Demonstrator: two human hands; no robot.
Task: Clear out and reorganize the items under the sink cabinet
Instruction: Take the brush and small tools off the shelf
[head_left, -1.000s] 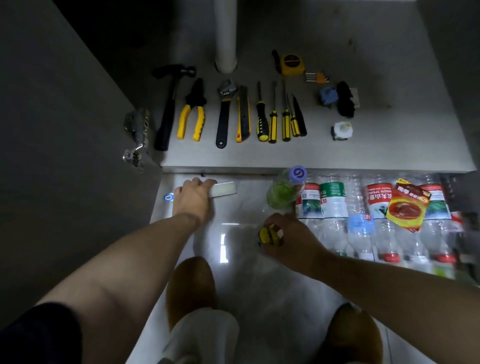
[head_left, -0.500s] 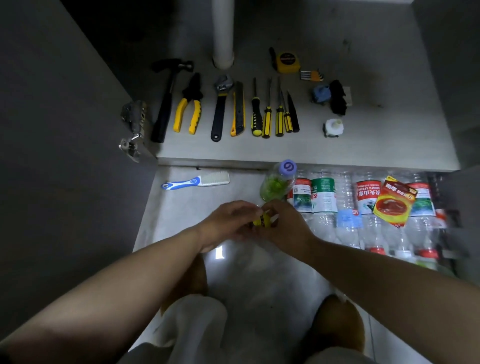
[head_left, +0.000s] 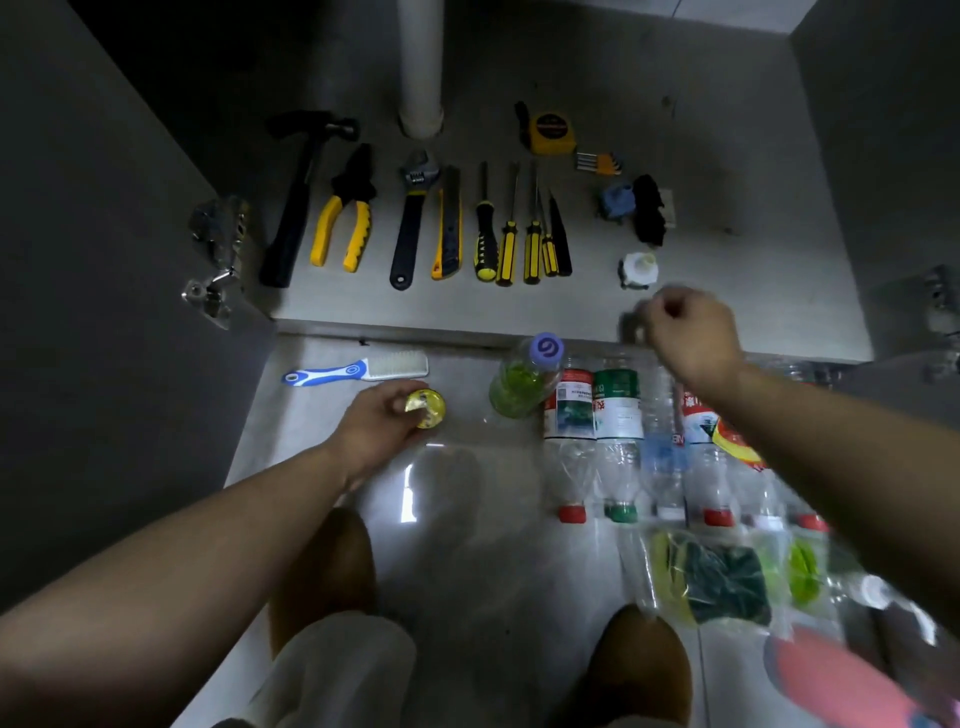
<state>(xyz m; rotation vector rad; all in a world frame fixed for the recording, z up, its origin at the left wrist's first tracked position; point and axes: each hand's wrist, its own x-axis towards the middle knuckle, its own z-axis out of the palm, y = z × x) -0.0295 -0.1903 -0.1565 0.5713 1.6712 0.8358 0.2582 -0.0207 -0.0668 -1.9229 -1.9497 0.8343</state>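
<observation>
My left hand (head_left: 379, 423) grips a small round yellow object (head_left: 427, 408) just above the floor tiles, in front of the open sink cabinet. My right hand (head_left: 688, 332) hovers over the front edge of the cabinet floor (head_left: 753, 291), fingers curled and blurred; whether it pinches anything is unclear. Just beyond it sits a small white object (head_left: 639, 270). Laid in a row on the cabinet floor are a hammer (head_left: 298, 208), yellow pliers (head_left: 345, 223), a wrench (head_left: 410, 223), a utility knife (head_left: 449, 234) and several screwdrivers (head_left: 514, 239).
A tape measure (head_left: 550, 132), hex keys (head_left: 597, 161) and the drain pipe (head_left: 421, 67) stand further back. On the tiles lie a blue-white brush (head_left: 358, 369), a green bottle with a purple cap (head_left: 524, 384), several plastic bottles (head_left: 618, 431) and a sponge pack (head_left: 711, 582). A door hinge (head_left: 215, 260) juts out at left.
My hands met over the yellow object, then parted. The left hand now holds it, having left the brush. The right hand moved up and right to the cabinet's front edge.
</observation>
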